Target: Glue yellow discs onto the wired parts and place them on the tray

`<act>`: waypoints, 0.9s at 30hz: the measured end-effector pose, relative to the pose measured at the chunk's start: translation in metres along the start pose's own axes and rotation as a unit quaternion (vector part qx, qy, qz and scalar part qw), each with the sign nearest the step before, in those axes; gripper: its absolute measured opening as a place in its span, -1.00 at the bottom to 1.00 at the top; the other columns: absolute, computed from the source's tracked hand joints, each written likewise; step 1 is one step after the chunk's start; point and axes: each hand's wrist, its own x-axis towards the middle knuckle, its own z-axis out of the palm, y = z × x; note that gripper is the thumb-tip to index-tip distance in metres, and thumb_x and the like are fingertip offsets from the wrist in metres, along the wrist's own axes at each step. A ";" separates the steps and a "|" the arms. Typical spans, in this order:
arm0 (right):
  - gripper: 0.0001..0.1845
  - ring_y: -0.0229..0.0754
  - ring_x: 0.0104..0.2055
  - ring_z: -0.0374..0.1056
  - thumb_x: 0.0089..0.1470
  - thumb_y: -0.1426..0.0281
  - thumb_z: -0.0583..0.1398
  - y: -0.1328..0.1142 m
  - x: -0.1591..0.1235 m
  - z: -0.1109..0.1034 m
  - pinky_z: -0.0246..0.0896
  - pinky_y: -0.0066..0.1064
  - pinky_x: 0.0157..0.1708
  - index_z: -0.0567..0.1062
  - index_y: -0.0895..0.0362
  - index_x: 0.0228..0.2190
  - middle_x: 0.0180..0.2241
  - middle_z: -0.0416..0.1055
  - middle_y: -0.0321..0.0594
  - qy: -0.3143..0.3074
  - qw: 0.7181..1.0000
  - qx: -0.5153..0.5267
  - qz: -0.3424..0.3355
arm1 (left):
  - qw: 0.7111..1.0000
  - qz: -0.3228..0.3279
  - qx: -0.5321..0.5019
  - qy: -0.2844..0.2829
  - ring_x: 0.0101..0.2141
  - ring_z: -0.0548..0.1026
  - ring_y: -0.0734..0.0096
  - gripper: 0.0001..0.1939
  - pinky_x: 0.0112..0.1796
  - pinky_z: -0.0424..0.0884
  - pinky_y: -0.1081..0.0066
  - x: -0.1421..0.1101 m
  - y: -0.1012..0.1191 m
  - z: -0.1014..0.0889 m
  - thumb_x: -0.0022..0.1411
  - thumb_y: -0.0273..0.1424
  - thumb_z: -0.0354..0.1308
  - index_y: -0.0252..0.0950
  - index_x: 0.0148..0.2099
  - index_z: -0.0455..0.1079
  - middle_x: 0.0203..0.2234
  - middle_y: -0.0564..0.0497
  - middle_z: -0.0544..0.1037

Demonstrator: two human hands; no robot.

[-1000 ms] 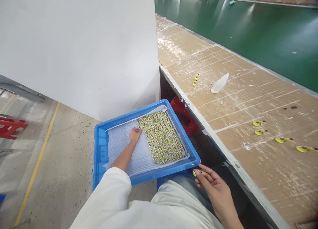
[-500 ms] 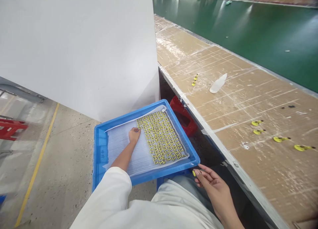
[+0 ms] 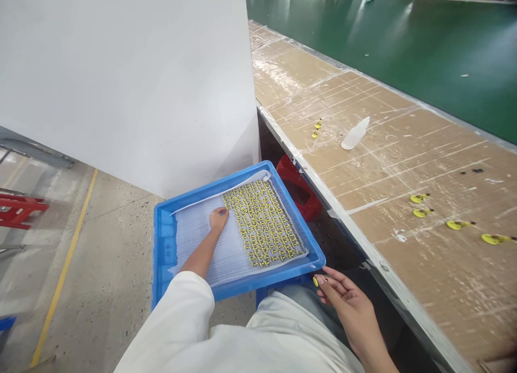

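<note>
Left of the blue plastic tray [image 3: 163, 243], a red metal frame [image 3: 18, 211] was spotted on the concrete floor [image 3: 109, 287], with a painted yellow line [image 3: 67, 265] running along it, and a white partition [image 3: 121, 82] was seen rising behind the tray. Inside the tray, a ribbed translucent sheet [image 3: 194, 227] was laid flat, and the left hand [image 3: 218, 220] was planted on it, fingers loosely bunched and nothing pinched, right beside the rows of small yellow pieces [image 3: 262, 222]. Those rows were packed tightly over the right half of the tray. Just off the tray's near right corner, the right hand [image 3: 343, 303] was held out, a single yellow piece [image 3: 315, 281] pinched between thumb and forefinger. Beyond the tray's right wall, a red stool [image 3: 297, 187] was glimpsed below the counter [image 3: 404, 184]. Further right of the tray, a white plastic bottle [image 3: 355, 134] and loose yellow tagged pieces [image 3: 458, 225] were seen on the cardboard top, with a green belt [image 3: 404, 39] beyond.

Danger was judged to lie in that tiny pinch: a slip could drop the piece into the gap between tray and counter. A tilt of the tray, or a stray brush from the left hand, could also disturb the tight rows.
</note>
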 end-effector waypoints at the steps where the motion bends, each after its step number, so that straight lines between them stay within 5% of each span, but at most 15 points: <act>1: -0.25 -0.23 -0.46 0.43 -0.32 0.14 0.52 0.000 0.000 0.000 0.40 -0.51 -0.50 0.49 0.18 -0.09 -0.36 0.58 -0.17 0.000 1.000 -0.001 -0.001 | 1.000 0.000 -0.001 0.000 -0.07 0.50 0.22 -0.66 -0.08 0.49 0.11 -0.001 0.001 -0.001 0.34 -0.27 0.14 -0.29 0.10 0.37 0.02 -0.14 0.47; 9: -0.23 -0.21 -0.44 0.47 -0.31 0.15 0.52 0.002 0.000 -0.003 0.42 -0.51 -0.49 0.47 0.19 -0.07 -0.31 0.60 -0.12 -0.003 1.000 0.004 0.002 | 0.998 0.037 -0.037 0.027 -0.12 0.51 0.25 -0.67 -0.12 0.51 0.14 -0.027 0.023 -0.013 0.34 -0.27 0.15 -0.31 0.08 0.38 -0.02 -0.12 0.49; 15: -0.29 -0.24 -0.48 0.47 -0.31 0.15 0.53 -0.010 -0.004 0.019 0.36 -0.55 -0.58 0.48 0.17 -0.13 -0.26 0.61 -0.08 0.012 1.000 0.005 0.000 | 0.962 0.238 -0.117 -0.063 -0.36 0.54 0.44 -0.78 -0.32 0.54 0.39 -0.139 0.057 -0.003 0.28 -0.35 0.16 -0.23 -0.04 0.51 -0.23 -0.05 0.56; 20: -0.32 -0.24 -0.54 0.45 -0.29 0.14 0.51 -0.024 -0.006 0.045 0.31 -0.55 -0.64 0.49 0.19 -0.15 -0.33 0.62 -0.08 -0.026 0.999 -0.012 -0.031 | 0.885 0.402 -0.170 -0.163 -0.19 0.57 0.32 -0.62 -0.14 0.56 0.29 -0.219 0.088 -0.003 0.15 -0.37 0.30 -0.13 0.05 0.51 -0.13 -0.07 0.57; 27: -0.29 -0.17 -0.57 0.45 -0.31 0.07 0.50 -0.028 -0.015 0.055 0.22 -0.51 -0.71 0.48 0.20 -0.18 -0.38 0.61 -0.07 -0.055 0.997 -0.025 -0.044 | 0.848 0.451 -0.224 -0.165 -0.31 0.59 0.38 -0.67 -0.31 0.59 0.38 -0.229 0.098 -0.004 0.19 -0.34 0.31 -0.16 0.03 0.52 -0.22 -0.09 0.59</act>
